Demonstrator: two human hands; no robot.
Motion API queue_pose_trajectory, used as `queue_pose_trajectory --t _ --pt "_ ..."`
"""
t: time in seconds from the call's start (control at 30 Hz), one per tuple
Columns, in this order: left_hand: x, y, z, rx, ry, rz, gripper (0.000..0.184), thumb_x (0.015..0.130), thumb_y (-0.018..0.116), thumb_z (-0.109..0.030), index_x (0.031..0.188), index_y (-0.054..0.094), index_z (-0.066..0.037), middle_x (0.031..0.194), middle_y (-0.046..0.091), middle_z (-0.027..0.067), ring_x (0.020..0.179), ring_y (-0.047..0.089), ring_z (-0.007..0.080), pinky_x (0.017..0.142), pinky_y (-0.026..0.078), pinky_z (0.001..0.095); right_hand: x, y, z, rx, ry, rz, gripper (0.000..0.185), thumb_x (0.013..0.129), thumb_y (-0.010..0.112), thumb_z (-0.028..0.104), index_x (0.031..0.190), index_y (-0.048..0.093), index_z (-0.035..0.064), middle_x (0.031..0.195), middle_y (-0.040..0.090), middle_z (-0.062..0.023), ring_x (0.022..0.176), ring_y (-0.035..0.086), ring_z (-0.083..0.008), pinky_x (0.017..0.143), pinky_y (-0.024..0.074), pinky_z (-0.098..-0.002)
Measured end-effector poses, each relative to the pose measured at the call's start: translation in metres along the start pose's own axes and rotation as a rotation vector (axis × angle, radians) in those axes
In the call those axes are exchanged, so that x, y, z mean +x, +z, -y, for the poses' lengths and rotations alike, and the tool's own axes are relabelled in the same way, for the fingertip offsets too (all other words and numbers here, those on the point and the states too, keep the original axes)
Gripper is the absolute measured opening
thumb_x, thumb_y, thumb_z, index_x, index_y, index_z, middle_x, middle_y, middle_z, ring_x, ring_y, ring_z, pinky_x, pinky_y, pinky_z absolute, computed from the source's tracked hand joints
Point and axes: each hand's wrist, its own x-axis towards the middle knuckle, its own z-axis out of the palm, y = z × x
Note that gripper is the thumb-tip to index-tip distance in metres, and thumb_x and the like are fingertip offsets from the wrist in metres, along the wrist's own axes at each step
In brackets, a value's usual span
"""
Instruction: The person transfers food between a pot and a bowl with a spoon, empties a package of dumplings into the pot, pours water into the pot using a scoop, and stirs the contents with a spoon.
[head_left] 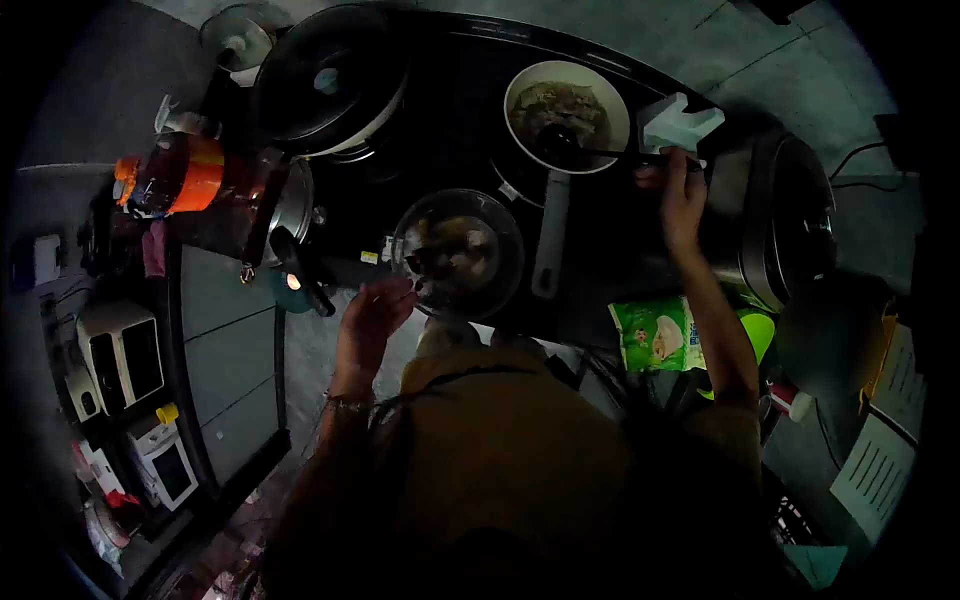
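Observation:
My right hand (682, 190) is closed on the handle of a dark ladle (560, 143), whose head rests in the food inside a white pan (618, 100). The pan's grey handle (551, 235) points toward me, and nothing holds it. At the near left edge of a clear glass bowl (508, 235) is my left hand (382, 312), its fingers partly bent and apart. Nothing shows in that hand. Pieces of food (458, 250) lie in the bowl; their kind is hard to tell in the dim light.
A large lidded pan (325, 80) stands at the back left, near an orange-labelled bottle (195, 173). On the right are a dark rounded appliance (790, 215), a white holder (680, 122) and a green packet (655, 336). A smaller pot (290, 215) sits at left.

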Motion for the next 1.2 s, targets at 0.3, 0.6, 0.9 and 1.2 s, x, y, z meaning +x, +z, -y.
queue_pose_trajectory --t 0.3,0.6,0.9,1.2 --pt "-0.011 -0.038 -0.015 -0.025 -0.047 0.124 0.052 0.090 0.041 -0.042 0.121 0.044 -0.001 0.123 0.049 0.0172 0.110 0.050 0.0265 0.095 0.037 0.0373 -0.016 0.007 0.007 -0.082 0.063 -0.088 0.032 0.094 0.041 0.028 0.099 0.050 -0.0031 0.073 0.061 -0.0144 0.065 0.062 -0.0189 0.061 0.0527 -0.0299" --pt "-0.023 -0.107 -0.059 -0.015 -0.038 0.137 0.052 0.091 0.039 -0.041 0.122 0.042 0.001 0.122 0.049 0.0193 0.111 0.050 0.0277 0.097 0.036 0.0373 -0.098 0.067 0.047 -0.064 -0.035 -0.144 0.029 0.095 0.039 0.024 0.101 0.050 -0.0025 0.080 0.061 -0.0147 0.069 0.062 -0.0199 0.066 0.0523 -0.0302" --pt "-0.019 -0.156 -0.070 0.042 -0.090 0.243 0.052 0.090 0.039 -0.041 0.122 0.044 -0.001 0.122 0.050 0.0175 0.111 0.049 0.0286 0.096 0.035 0.0372 -0.208 0.146 0.012 -1.055 -0.580 0.485 0.032 0.084 0.054 0.003 0.115 0.052 0.0063 0.096 0.060 -0.0118 0.080 0.062 -0.0257 0.073 0.0512 -0.0335" --pt "-0.012 -0.146 -0.062 0.161 -0.177 0.317 0.052 0.090 0.040 -0.040 0.122 0.044 0.001 0.119 0.053 0.0162 0.110 0.051 0.0255 0.097 0.036 0.0371 -0.234 0.150 -0.021 -1.110 -0.515 0.512 0.037 0.079 0.060 0.010 0.115 0.051 0.0121 0.102 0.057 -0.0105 0.086 0.058 -0.0278 0.072 0.0507 -0.0358"
